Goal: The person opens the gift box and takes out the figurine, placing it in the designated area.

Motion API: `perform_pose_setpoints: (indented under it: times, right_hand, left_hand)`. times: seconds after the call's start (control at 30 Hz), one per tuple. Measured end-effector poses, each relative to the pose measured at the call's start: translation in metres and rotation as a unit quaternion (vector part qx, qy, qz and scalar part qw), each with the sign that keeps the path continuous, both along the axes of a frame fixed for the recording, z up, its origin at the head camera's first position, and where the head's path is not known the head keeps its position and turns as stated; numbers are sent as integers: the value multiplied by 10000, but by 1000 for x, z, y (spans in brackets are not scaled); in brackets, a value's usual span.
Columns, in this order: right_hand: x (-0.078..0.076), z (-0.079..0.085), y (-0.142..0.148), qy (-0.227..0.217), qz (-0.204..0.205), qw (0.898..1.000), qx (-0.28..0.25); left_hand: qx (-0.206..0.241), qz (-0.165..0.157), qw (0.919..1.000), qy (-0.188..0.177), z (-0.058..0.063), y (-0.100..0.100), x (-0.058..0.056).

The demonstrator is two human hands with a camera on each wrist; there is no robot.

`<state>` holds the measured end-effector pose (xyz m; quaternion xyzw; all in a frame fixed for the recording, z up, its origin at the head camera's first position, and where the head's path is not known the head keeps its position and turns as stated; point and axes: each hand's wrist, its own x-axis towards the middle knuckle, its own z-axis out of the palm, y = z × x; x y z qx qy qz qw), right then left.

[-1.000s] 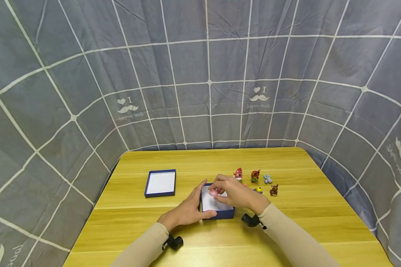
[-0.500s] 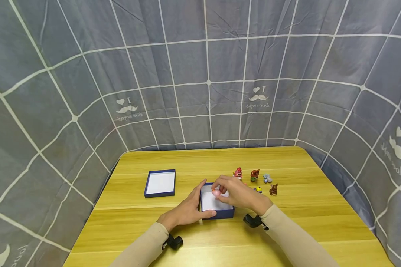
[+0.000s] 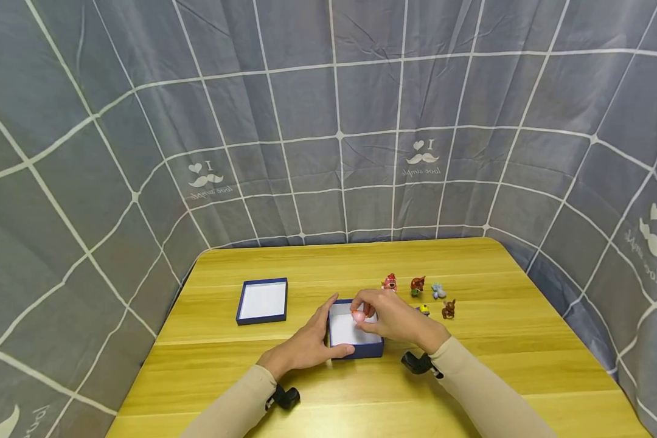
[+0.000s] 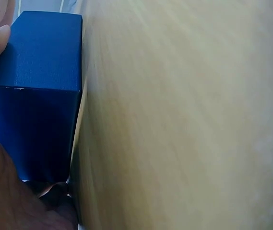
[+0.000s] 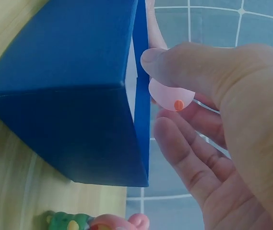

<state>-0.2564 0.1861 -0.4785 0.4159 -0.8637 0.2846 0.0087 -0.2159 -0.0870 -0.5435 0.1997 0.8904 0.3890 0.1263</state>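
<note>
A blue box (image 3: 368, 351) with a white inside stands uncovered on the table. My left hand (image 3: 303, 345) holds it at the left side, thumb along the front wall and fingers toward the back corner. In the left wrist view the blue wall (image 4: 38, 52) lies against that hand. Over the box opening, my right hand (image 3: 399, 317) pinches a small pink rounded toy (image 3: 359, 316) between thumb and fingers. The right wrist view shows an orange spot on the toy (image 5: 167, 97), just outside the box rim; its far side is hidden by the thumb.
A matching blue lid (image 3: 261, 301), white side up, lies left of the box. To the right stand several small figurines: a pink one (image 3: 390, 283), a reddish-brown one (image 3: 417, 285), a pale blue one (image 3: 438, 291), a brown one (image 3: 448, 309) and a yellow-and-blue one (image 3: 424, 309). A grey checked curtain surrounds the table.
My right hand has shifted slightly right with the pink toy, which has turned in the fingers so more of it shows. The left hand and the box have stayed put.
</note>
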Motion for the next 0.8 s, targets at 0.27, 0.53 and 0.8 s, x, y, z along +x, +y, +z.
perform_pose_setpoints:
  times: [0.27,0.53,0.8]
  right_hand:
    - [-1,-4,4,107,3,9999,-134]
    - [-3,-7,8,187,-52,9995,-247]
    - [-3,-8,13,275,-33,9987,-433]
  left_hand:
    - [-16,1,10000,39,0,0,0]
    - [10,-16,10000,15,0,-1,-1]
    - [43,-62,10000,8,1,-2,0]
